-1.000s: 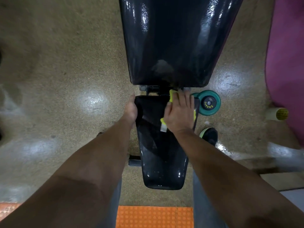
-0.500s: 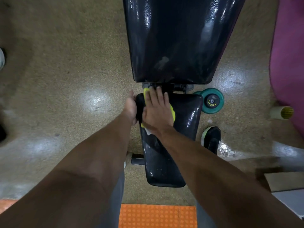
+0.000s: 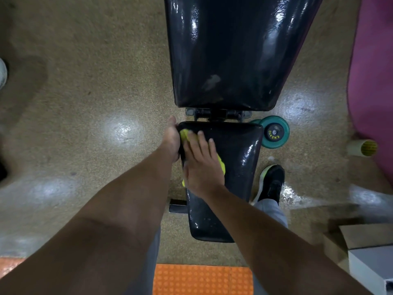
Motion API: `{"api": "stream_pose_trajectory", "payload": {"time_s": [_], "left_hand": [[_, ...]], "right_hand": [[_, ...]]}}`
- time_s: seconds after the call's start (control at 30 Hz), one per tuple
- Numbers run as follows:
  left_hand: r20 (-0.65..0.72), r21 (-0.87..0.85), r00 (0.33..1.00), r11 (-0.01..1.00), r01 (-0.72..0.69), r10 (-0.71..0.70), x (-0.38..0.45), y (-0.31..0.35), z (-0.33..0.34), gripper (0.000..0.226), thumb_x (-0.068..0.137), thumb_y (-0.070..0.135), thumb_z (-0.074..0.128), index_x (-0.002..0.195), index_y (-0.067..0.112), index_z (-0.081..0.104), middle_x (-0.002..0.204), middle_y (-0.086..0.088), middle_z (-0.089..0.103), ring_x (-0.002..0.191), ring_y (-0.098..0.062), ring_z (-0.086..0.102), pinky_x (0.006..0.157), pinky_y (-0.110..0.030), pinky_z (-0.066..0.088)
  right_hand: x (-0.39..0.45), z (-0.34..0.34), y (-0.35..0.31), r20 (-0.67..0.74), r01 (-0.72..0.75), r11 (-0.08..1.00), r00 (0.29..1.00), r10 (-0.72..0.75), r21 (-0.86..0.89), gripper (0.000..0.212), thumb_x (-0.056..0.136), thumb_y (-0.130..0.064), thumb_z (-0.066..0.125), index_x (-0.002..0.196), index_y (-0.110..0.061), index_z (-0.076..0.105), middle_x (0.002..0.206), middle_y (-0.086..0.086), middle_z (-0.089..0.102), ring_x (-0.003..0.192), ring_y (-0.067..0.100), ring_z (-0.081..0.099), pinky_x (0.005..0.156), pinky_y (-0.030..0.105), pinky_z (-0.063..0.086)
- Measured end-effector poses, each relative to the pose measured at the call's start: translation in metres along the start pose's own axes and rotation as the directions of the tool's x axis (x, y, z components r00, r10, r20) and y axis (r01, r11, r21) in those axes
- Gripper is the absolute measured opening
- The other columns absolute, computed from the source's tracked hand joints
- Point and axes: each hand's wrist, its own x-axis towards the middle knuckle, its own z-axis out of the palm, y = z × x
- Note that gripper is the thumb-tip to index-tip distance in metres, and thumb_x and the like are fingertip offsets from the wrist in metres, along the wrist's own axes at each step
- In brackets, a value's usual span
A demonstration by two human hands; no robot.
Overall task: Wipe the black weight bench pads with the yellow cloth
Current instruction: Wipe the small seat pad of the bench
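Since a second ago the right hand (image 3: pixel 201 165) has slid the yellow cloth (image 3: pixel 221 165) from the far right part of the seat pad (image 3: pixel 238 158) across to its far left corner, and it now lies flat with fingers spread, pressing the cloth down onto the pad rather than gripping it. Only bits of the cloth show: a bright yellow-green fold past the fingertips at the pad's far left corner, a strip along the right side of the hand, and a small tip near the wrist at the pad's left edge. The left hand (image 3: pixel 171 141) stays on the pad's far left edge, wrapped around the side; its fingers are hidden, so I cannot tell how tightly it grips. Both pads are glossy black with bright reflections. The larger back pad (image 3: pixel 229 50) lies farther away, joined by a metal hinge (image 3: pixel 217 113). A teal dumbbell (image 3: pixel 274 132) rests on the speckled floor (image 3: pixel 85 92) to the right, near a black shoe (image 3: pixel 271 182).
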Motion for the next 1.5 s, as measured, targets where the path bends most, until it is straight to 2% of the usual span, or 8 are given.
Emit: {"api": "stream_pose_trajectory", "payload": {"time_s": [0.1, 0.27, 0.37, 0.47, 0.8, 0.93, 1.1, 1.5], "left_hand": [[-0.017, 0.004, 1.000, 1.000, -0.009, 0.010, 0.002, 0.000, 0.001, 0.073, 0.105, 0.069, 0.024, 0.111, 0.013, 0.072, 0.112, -0.018, 0.077, 0.112, -0.033, 0.071, 0.096, -0.041, 0.054], [-0.003, 0.002, 1.000, 1.000, 0.029, -0.029, 0.003, -0.007, 0.008, 0.077, 0.103, 0.069, 0.032, 0.129, 0.008, 0.071, 0.125, -0.019, 0.074, 0.117, -0.034, 0.069, 0.102, -0.041, 0.052], [-0.023, 0.003, 1.000, 1.000, -0.009, 0.009, -0.001, -0.013, 0.008, 0.075, 0.101, 0.068, 0.038, 0.131, 0.008, 0.071, 0.122, -0.017, 0.076, 0.109, -0.030, 0.072, 0.094, -0.037, 0.055], [-0.032, 0.053, 0.998, 0.997, -0.054, 0.056, 0.011, -0.030, -0.001, 0.093, 0.077, 0.086, 0.045, 0.137, 0.019, 0.069, 0.125, -0.012, 0.076, 0.116, -0.030, 0.072, 0.109, -0.047, 0.052], [-0.141, 0.060, 0.990, 0.997, 0.038, -0.029, 0.013, -0.062, -0.012, 0.136, 0.025, 0.112, 0.051, 0.127, 0.024, 0.075, 0.123, -0.009, 0.077, 0.117, -0.035, 0.069, 0.112, -0.054, 0.049], [-0.124, 0.073, 0.992, 0.997, 0.024, -0.015, -0.009, -0.054, -0.002, 0.113, 0.060, 0.105, 0.044, 0.131, 0.020, 0.072, 0.124, -0.010, 0.076, 0.119, -0.033, 0.068, 0.113, -0.051, 0.049], [-0.111, 0.076, 0.994, 0.997, 0.028, -0.020, 0.024, -0.071, -0.020, 0.136, 0.026, 0.113, 0.051, 0.127, 0.026, 0.075, 0.123, -0.007, 0.078, 0.120, -0.033, 0.069, 0.113, -0.052, 0.048], [-0.047, 0.052, 0.997, 0.997, -0.055, 0.057, -0.004, -0.061, -0.005, 0.100, 0.068, 0.096, 0.043, 0.131, 0.025, 0.073, 0.126, -0.007, 0.077, 0.120, -0.029, 0.069, 0.113, -0.049, 0.050]], "right_hand": [[-0.021, 0.003, 0.016, 0.014, 0.092, 0.996, 0.996, -0.092, 0.009, 0.067, 0.100, -0.033, 0.029, 0.163, -0.011, 0.022, 0.172, 0.009, 0.011, 0.160, 0.032, 0.006, 0.129, 0.054, 0.012], [0.012, -0.002, 0.021, -0.075, -0.205, 0.976, 0.975, 0.211, 0.077, 0.069, 0.098, -0.033, 0.026, 0.162, -0.010, 0.022, 0.172, 0.011, 0.012, 0.160, 0.034, 0.003, 0.129, 0.056, 0.009], [0.007, 0.001, 0.010, -0.074, -0.151, 0.984, 0.985, 0.158, 0.099, 0.068, 0.098, -0.032, 0.026, 0.162, -0.009, 0.024, 0.172, 0.011, 0.013, 0.160, 0.034, 0.004, 0.128, 0.056, 0.010], [-0.015, 0.000, 0.030, -0.080, -0.124, 0.988, 0.988, 0.132, 0.095, 0.068, 0.098, -0.032, 0.026, 0.163, -0.012, 0.023, 0.173, 0.009, 0.010, 0.160, 0.031, 0.004, 0.129, 0.057, 0.010], [-0.004, -0.012, 0.087, -0.126, -0.421, 0.888, 0.886, 0.447, 0.187, 0.067, 0.098, -0.034, 0.033, 0.161, -0.014, 0.027, 0.172, 0.010, 0.016, 0.158, 0.036, 0.010, 0.127, 0.060, 0.013], [-0.035, -0.002, 0.075, -0.110, -0.274, 0.944, 0.949, 0.296, 0.182, 0.068, 0.097, -0.034, 0.033, 0.162, -0.017, 0.026, 0.173, 0.006, 0.013, 0.159, 0.031, 0.010, 0.127, 0.058, 0.014], [-0.021, -0.008, 0.106, -0.140, -0.373, 0.901, 0.902, 0.408, 0.221, 0.069, 0.097, -0.035, 0.036, 0.162, -0.017, 0.025, 0.172, 0.008, 0.015, 0.159, 0.035, 0.009, 0.125, 0.065, 0.015], [-0.041, 0.002, 0.109, -0.194, -0.278, 0.927, 0.924, 0.329, 0.251, 0.068, 0.097, -0.034, 0.041, 0.160, -0.012, 0.031, 0.171, 0.013, 0.018, 0.158, 0.039, 0.011, 0.121, 0.066, 0.022]]}}
